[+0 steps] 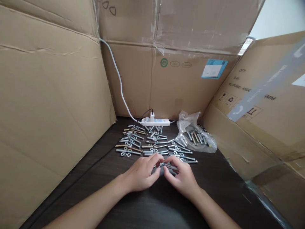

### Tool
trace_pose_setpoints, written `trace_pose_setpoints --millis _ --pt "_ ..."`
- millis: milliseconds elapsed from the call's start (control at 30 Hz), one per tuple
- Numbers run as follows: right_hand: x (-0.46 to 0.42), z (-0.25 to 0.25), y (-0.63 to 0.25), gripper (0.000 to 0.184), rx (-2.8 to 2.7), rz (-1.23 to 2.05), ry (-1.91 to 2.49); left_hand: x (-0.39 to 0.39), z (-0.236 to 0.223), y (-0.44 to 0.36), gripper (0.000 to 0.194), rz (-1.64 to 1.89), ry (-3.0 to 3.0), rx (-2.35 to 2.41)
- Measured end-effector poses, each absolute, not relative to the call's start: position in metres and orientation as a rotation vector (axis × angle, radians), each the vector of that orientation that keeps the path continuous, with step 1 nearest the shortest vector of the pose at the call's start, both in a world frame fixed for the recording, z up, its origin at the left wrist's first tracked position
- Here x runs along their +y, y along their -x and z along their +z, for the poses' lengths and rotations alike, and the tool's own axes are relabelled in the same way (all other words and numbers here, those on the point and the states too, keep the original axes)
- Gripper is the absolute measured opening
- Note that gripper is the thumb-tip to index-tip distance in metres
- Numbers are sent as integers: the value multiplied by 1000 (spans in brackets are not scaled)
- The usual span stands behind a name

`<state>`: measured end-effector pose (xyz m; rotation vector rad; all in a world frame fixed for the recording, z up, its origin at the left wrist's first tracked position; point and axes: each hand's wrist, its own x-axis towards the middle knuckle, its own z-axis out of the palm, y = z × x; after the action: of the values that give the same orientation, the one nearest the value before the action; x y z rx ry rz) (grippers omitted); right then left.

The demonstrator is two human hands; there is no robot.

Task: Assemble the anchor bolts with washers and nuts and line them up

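Note:
A metal bolt [171, 166] lies crosswise between my hands, above the near edge of the laid-out hardware. My right hand [182, 175] is closed around its shank, with thumb and fingers pinched. At the bolt's left end, a hex nut or head [161, 164] sits between the thumb and fingertips of my left hand [144, 171]. My fingers partly cover both ends. Just beyond my hands, several bolts and metal sleeves [128, 152] lie in rough rows, some silver and some brassy. Small washers and rings [129, 155] are scattered among them.
A clear plastic bag [207, 143] holding more bolts lies at the back right. Behind the rows stands a white power strip [164, 122] with a charger and cables. Cardboard walls [133, 86] enclose the dark table [100, 178]. A black cable [85, 173] runs along the left.

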<state>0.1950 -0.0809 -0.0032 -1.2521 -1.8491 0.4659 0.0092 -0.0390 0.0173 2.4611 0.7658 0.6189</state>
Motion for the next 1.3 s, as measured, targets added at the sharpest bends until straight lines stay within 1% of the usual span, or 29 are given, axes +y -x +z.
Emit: trace_pose_setpoints --millis 333,900,1133,1300 --pt "-82 -5 -196 9 -1846 473 1288 -37 13 -10 18 625 -2476 762" --pt "-81 -6 -196 7 -1848 421 1317 -36 14 -11 21 528 -2424 828" --pt "-84 -2 -193 5 -1879 445 1278 -34 10 -13 33 533 -2413 832" --pt "-85 1 -192 5 -1892 428 1268 -32 6 -13 36 537 -2405 836"
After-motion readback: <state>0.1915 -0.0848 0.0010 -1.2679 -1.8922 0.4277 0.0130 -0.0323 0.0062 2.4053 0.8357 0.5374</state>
